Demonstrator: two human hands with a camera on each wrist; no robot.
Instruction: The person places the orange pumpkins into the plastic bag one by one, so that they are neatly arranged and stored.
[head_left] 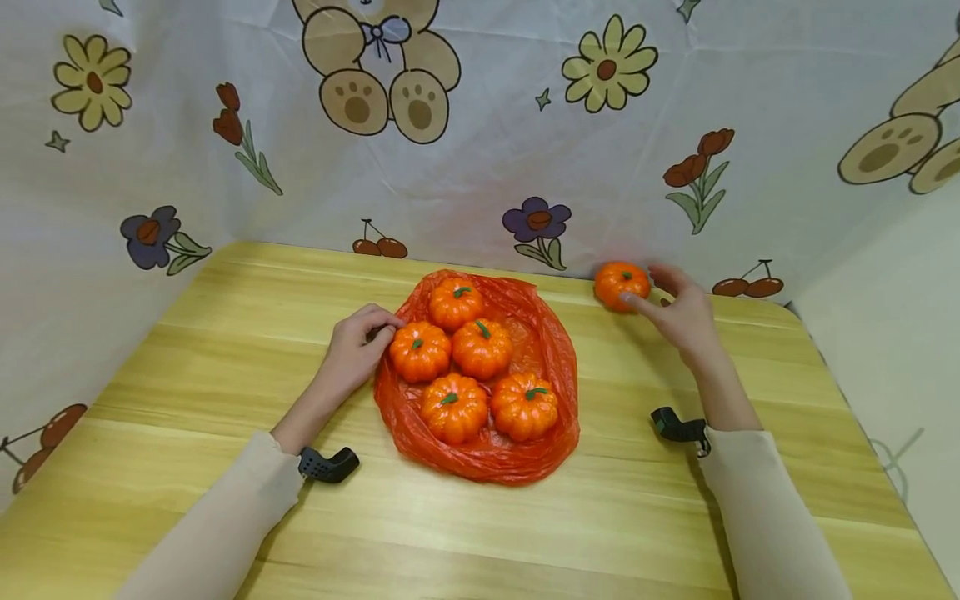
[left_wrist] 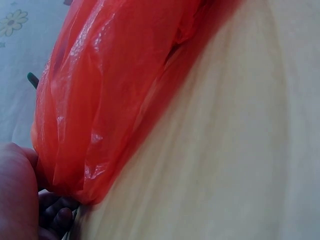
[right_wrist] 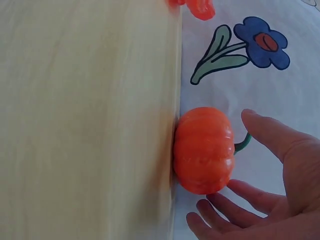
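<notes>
A red plastic bag (head_left: 558, 375) lies spread with its mouth up, holding several small orange pumpkins (head_left: 482, 348) with green stems. At its left rim, my left hand (head_left: 360, 340) pinches the plastic between thumb and curled fingers; in the left wrist view the hand (left_wrist: 20, 195) is partly cut off by the frame. Another pumpkin (head_left: 617, 283) sits alone by the table's back edge. Around its right side my right hand (head_left: 684, 312) has its thumb and fingers spread. In the right wrist view the fingertips are beside that pumpkin (right_wrist: 204, 150), the thumb near its stem.
The wooden table (head_left: 585, 533) backs onto a white printed cloth (head_left: 465, 175) with bears and flowers. A dark wrist camera (head_left: 330, 465) sits on the left wrist and another camera (head_left: 677, 425) on the right.
</notes>
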